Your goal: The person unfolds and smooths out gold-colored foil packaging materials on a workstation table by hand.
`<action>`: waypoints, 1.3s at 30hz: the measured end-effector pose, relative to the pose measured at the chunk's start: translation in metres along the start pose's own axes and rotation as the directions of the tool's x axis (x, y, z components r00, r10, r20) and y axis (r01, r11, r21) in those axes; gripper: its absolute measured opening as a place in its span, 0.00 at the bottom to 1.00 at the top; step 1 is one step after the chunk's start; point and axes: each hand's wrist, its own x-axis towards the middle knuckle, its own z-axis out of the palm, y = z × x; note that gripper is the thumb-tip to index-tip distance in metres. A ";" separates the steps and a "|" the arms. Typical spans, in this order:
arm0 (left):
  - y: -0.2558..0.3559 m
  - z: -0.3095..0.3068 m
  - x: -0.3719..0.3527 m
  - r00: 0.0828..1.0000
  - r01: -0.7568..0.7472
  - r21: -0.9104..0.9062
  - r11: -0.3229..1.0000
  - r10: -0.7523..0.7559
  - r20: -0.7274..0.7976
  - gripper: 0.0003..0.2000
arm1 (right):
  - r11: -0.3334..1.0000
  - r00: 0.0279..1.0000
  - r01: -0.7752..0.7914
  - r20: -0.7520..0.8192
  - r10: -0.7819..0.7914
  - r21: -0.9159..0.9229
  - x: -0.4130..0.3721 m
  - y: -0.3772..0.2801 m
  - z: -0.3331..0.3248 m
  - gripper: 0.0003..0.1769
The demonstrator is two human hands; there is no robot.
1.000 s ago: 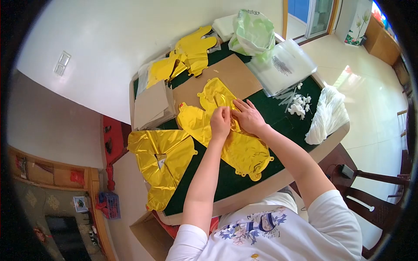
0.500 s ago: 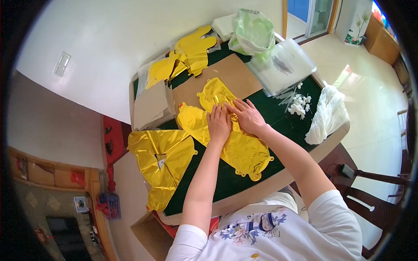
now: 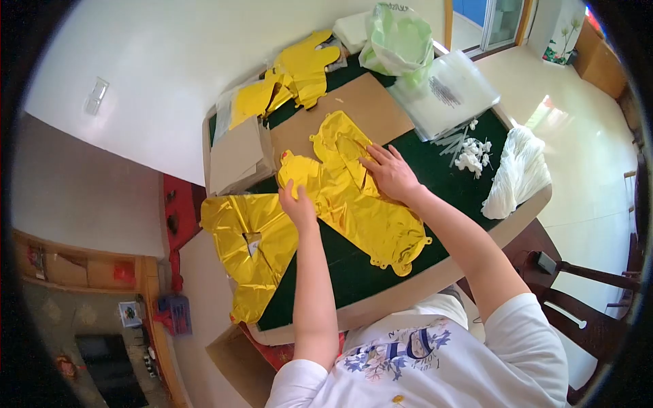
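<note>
A flat gold foil balloon [image 3: 347,197] lies in front of me, partly on cardboard and partly on a dark green tabletop. My right hand [image 3: 393,175] rests on its right side with the fingers stretched and spread. At the balloon's left edge is my left hand [image 3: 297,205], thumb and forefinger apart; its other fingers are partly hidden. Left of that hand, a second gold foil sheet [image 3: 262,221] with a small hole lies partly over the table edge.
More gold foil pieces [image 3: 299,71] lie at the back. Around the cardboard [image 3: 367,102] are a cardboard stack [image 3: 238,156], a green-white plastic bag [image 3: 398,44], clear plastic sleeves [image 3: 452,95], white straws and small pieces [image 3: 473,156], and a white bundle [image 3: 517,173].
My left hand has moved left from the middle of the balloon to its left edge. My right hand stays on the right side, fingers more spread.
</note>
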 end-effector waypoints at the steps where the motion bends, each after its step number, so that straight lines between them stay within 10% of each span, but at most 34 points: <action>1: -0.002 -0.004 0.009 0.992 0.118 -0.081 0.990 -0.114 0.052 0.19 | 1.000 1.000 0.003 -0.005 -0.003 0.004 0.000 0.001 0.001 0.24; 5: -0.018 -0.011 0.043 0.916 0.401 -0.480 0.781 -0.358 0.182 0.13 | 1.000 1.000 0.008 -0.002 -0.008 -0.001 0.003 0.000 0.002 0.23; 9: -0.013 -0.018 0.058 0.838 0.545 -0.317 0.776 -0.502 0.214 0.14 | 1.000 1.000 0.004 -0.005 -0.005 -0.008 0.001 0.001 0.003 0.24; 12: -0.011 -0.007 0.061 0.907 0.416 -0.091 0.905 -0.420 -0.028 0.22 | 1.000 1.000 0.009 -0.007 -0.009 0.008 0.001 0.002 0.004 0.24; 24: 0.082 0.010 0.057 0.944 0.117 0.049 0.992 -0.127 0.305 0.29 | 1.000 1.000 0.013 -0.015 -0.013 -0.022 0.001 0.001 0.003 0.23; 26: 0.095 0.026 0.043 0.900 0.151 -0.228 0.962 -0.038 0.435 0.25 | 1.000 1.000 0.008 -0.005 -0.008 -0.022 0.001 -0.001 0.001 0.23; 29: 0.094 0.020 0.035 0.780 0.521 -0.715 0.466 0.080 0.620 0.18 | 1.000 1.000 0.003 0.007 -0.003 -0.015 0.001 -0.001 -0.001 0.23; 32: 0.021 0.021 0.031 0.971 -0.118 -0.309 0.944 0.175 0.165 0.12 | 1.000 1.000 -0.015 0.020 0.015 -0.002 0.001 0.000 0.000 0.23; 34: 0.001 0.004 0.007 0.916 -0.367 0.052 0.929 0.351 0.193 0.19 | 1.000 0.999 -0.019 0.040 0.020 -0.010 0.002 -0.001 -0.002 0.23; 39: 0.062 -0.015 -0.051 0.894 -0.405 0.255 0.878 0.322 0.312 0.28 | 0.999 0.999 -0.024 0.046 0.026 -0.030 0.001 -0.002 -0.003 0.24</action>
